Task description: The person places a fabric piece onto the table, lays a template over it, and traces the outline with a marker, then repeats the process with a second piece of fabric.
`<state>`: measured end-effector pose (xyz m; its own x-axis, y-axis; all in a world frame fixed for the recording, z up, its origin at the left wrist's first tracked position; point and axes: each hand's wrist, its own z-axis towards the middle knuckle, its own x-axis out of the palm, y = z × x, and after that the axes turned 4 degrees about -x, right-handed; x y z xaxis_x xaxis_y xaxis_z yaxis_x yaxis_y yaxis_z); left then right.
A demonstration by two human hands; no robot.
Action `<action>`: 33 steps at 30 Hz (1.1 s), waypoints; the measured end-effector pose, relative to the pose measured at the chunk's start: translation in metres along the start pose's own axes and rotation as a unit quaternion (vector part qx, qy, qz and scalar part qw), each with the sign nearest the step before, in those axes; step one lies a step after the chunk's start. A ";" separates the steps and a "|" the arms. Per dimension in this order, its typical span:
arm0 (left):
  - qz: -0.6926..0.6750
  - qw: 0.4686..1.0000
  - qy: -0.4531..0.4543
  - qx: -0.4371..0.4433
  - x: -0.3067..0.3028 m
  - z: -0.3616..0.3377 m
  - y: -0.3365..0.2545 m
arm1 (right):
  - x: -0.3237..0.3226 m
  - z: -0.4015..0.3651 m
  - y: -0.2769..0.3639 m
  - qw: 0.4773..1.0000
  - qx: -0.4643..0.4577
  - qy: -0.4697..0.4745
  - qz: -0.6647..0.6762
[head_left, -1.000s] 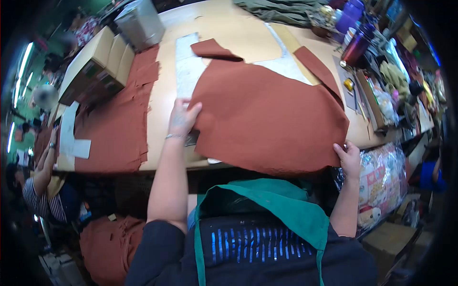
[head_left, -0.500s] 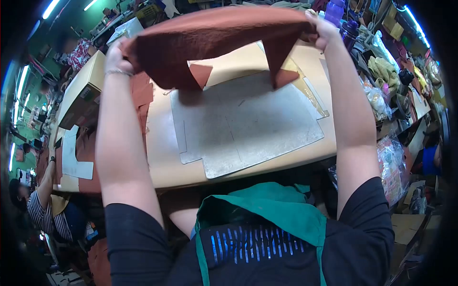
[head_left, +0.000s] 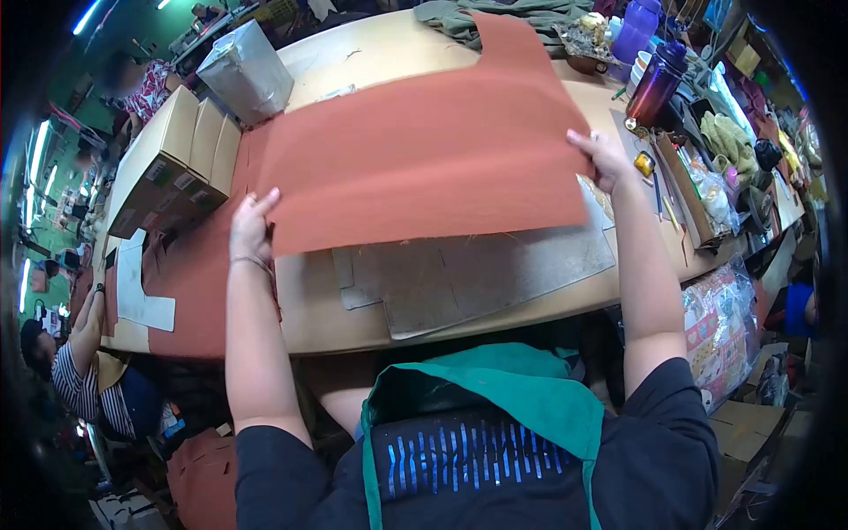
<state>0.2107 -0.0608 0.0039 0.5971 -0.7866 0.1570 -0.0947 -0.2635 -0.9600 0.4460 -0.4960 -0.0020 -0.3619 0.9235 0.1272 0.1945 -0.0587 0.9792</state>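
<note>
A rust-coloured piece of fabric (head_left: pixel 415 159) is stretched between my two hands above the table. My left hand (head_left: pixel 253 228) grips its left edge, thumb on top. At the right edge, my right hand (head_left: pixel 605 161) pinches it the same way. A narrower strip of the fabric reaches toward the far side of the table. Beneath its near edge lies a flat grey pattern sheet (head_left: pixel 495 278), its far part covered by the fabric. Fingers under the cloth are hidden on both hands.
Cardboard boxes (head_left: pixel 168 168) and a wrapped box (head_left: pixel 247 75) stand on the left. More rust fabric (head_left: pixel 190 291) lies there under a pale template (head_left: pixel 141 287). To the right are a dark bottle (head_left: pixel 655 84), a purple bottle (head_left: pixel 636 31) and pens. A co-worker in stripes (head_left: pixel 84 389) is at far left.
The fabric has come down from its raised, bunched position and spread out nearer to me, covering much of the grey sheet. Both hands have lowered with it.
</note>
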 end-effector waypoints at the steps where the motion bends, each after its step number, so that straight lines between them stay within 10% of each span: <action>1: -0.039 0.998 0.031 -0.035 -0.006 -0.002 0.018 | -0.002 -0.009 -0.010 0.999 0.028 -0.001 -0.029; 12: 0.197 0.979 0.008 -0.058 -0.007 -0.089 0.058 | -0.012 -0.078 -0.054 0.842 -0.123 -0.131 -0.509; 16: 0.368 0.929 -0.045 -0.023 -0.022 -0.058 0.048 | 0.004 -0.068 -0.052 0.679 -0.359 -0.227 -0.599; 22: 0.487 0.849 -0.145 0.144 0.003 0.079 0.027 | 0.085 -0.055 -0.082 0.728 -0.363 -0.030 -0.581; 33: 0.560 0.812 -0.161 -0.044 0.027 0.211 0.021 | 0.095 -0.056 -0.080 0.742 -0.362 -0.016 -0.564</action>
<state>0.3930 0.0304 -0.0609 0.2734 -0.3775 -0.8847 -0.7697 0.4657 -0.4366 0.3448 -0.4248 -0.0598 0.1017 0.5481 -0.8302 -0.7600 0.5813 0.2907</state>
